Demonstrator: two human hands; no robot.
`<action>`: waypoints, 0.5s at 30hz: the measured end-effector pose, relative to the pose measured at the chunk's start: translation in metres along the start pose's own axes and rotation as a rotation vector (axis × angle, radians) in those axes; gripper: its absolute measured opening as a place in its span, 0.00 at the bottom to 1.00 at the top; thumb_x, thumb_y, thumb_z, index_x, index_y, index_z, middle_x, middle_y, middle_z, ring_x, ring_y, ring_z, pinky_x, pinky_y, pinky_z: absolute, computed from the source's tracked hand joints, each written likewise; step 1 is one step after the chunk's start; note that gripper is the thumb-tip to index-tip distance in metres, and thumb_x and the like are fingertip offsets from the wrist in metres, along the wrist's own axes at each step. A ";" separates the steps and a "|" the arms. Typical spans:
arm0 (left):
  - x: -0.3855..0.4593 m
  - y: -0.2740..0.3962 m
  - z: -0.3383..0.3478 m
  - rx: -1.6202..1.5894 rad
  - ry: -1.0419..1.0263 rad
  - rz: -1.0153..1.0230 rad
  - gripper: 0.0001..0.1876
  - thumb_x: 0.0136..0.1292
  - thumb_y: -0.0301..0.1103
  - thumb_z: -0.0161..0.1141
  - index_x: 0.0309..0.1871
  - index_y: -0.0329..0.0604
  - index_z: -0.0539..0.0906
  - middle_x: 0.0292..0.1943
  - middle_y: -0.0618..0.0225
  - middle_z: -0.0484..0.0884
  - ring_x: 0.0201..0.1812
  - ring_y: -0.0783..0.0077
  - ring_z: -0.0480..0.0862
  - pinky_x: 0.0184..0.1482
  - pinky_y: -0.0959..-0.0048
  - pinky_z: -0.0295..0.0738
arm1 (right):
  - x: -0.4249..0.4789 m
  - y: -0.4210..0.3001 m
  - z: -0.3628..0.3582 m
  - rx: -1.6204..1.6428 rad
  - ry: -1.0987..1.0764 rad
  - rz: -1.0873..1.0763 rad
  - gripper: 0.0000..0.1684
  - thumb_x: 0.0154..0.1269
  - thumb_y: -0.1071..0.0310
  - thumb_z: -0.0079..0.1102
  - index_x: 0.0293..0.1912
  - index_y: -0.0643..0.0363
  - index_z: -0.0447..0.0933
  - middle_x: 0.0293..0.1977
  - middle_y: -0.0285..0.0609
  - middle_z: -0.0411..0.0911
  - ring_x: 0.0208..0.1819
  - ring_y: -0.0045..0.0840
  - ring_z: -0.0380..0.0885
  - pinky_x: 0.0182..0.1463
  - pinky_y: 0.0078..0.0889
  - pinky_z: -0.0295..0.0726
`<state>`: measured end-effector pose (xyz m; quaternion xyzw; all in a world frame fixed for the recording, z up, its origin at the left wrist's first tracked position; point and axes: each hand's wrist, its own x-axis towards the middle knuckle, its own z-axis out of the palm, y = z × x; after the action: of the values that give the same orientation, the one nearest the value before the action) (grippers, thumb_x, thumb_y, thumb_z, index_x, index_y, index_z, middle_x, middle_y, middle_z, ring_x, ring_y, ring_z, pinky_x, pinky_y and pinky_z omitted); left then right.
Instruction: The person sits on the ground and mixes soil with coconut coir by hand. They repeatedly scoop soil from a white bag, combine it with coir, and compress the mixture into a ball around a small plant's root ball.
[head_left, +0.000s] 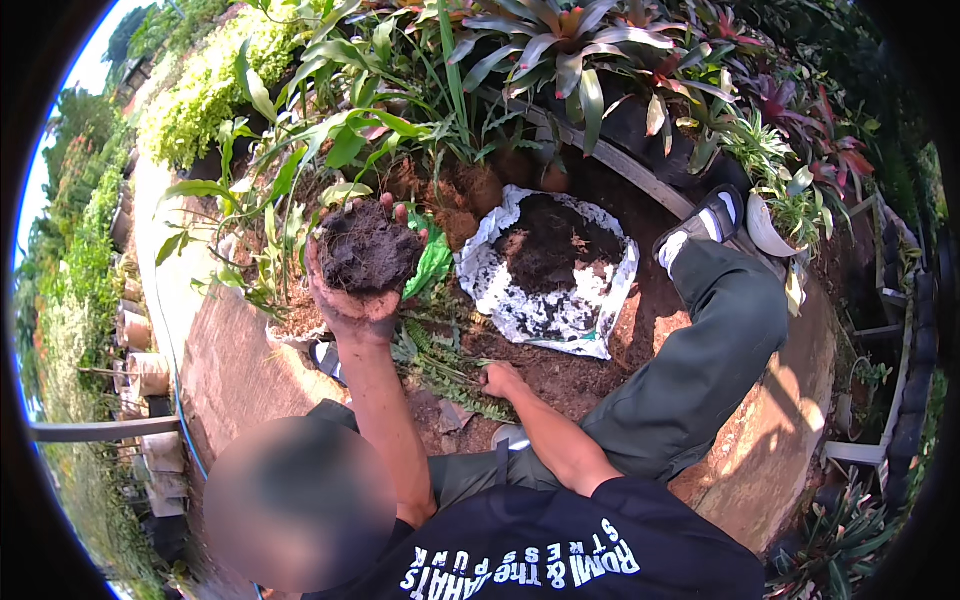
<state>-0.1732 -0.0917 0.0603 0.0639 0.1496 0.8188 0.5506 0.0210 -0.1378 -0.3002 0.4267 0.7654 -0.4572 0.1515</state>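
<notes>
My left hand (349, 311) is raised, palm up, with its fingers curled around a dark clump of soil (367, 247) threaded with fine roots. Lower down, my right hand (502, 380) closes on the stems of a cut or uprooted fern (442, 352), whose green fronds lie over the ground. Ahead of my right hand lies a spread white plastic sack (540, 315), its inner face smeared with potting soil and a dark heap of soil (562, 240) at its far part. A crumpled green plastic bag (431, 259) sits just right of the raised clump.
Bromeliads (562, 45) and long-leaved plants (330, 135) crowd the far side behind a pale edging beam (637, 176). My sandalled foot (709, 217) is right of the sack. A blue hose (169, 337) runs along the left path, beside white pots (150, 375).
</notes>
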 end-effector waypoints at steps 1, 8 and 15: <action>0.001 0.000 -0.001 -0.011 -0.032 -0.017 0.33 0.70 0.57 0.47 0.65 0.38 0.71 0.66 0.45 0.70 0.66 0.43 0.70 0.70 0.35 0.58 | 0.004 0.000 0.006 -0.018 0.078 -0.012 0.15 0.51 0.64 0.66 0.42 0.52 0.82 0.50 0.52 0.80 0.55 0.46 0.77 0.57 0.45 0.78; 0.000 -0.001 0.002 -0.029 0.000 -0.025 0.33 0.69 0.58 0.47 0.65 0.39 0.72 0.65 0.45 0.71 0.64 0.42 0.72 0.68 0.35 0.60 | 0.017 0.005 0.009 0.195 0.043 0.016 0.13 0.49 0.65 0.66 0.37 0.55 0.80 0.39 0.51 0.83 0.45 0.42 0.82 0.51 0.42 0.79; -0.003 0.002 -0.001 -0.027 -0.064 -0.044 0.35 0.70 0.55 0.46 0.68 0.34 0.67 0.68 0.44 0.68 0.68 0.44 0.69 0.72 0.38 0.54 | 0.010 0.006 0.006 0.179 -0.153 -0.003 0.19 0.46 0.61 0.72 0.39 0.58 0.82 0.41 0.51 0.84 0.45 0.39 0.83 0.51 0.39 0.79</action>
<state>-0.1738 -0.0957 0.0603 0.0793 0.1221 0.8060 0.5737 0.0184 -0.1365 -0.3132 0.4010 0.7086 -0.5551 0.1702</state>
